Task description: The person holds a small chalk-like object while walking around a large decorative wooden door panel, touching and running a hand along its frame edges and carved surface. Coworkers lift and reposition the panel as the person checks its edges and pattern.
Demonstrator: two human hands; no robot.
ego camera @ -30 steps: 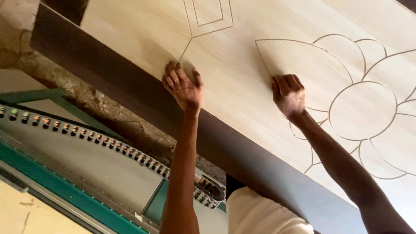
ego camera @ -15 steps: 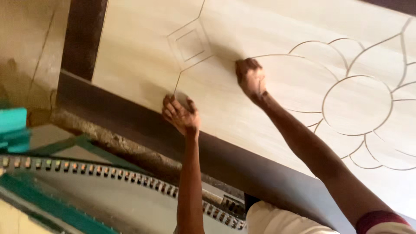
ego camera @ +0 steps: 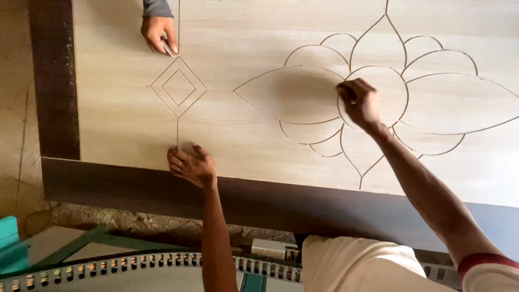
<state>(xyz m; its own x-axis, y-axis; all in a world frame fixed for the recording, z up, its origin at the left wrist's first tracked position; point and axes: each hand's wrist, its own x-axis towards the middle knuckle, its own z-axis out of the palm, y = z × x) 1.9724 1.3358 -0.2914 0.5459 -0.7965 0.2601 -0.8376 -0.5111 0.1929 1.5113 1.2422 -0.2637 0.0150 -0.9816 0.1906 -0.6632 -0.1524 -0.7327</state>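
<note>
The panel lies flat and looks broad, stiff, heavy; grip its dark edges. Left hand rests open below the diamond; right hand, right of the diamond, closed, contents unclear.

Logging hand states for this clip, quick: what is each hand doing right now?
Left hand: fingers spread open, pressed flat on the carved wooden panel, holding nothing.
Right hand: closed in a fist on the flower carving; what it grips cannot be told.

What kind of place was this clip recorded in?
Most likely a woodworking or door-carving workshop. A large pale wooden panel bears a grooved flower pattern, both hands work on its surface, and a machine rail sits below.
</note>
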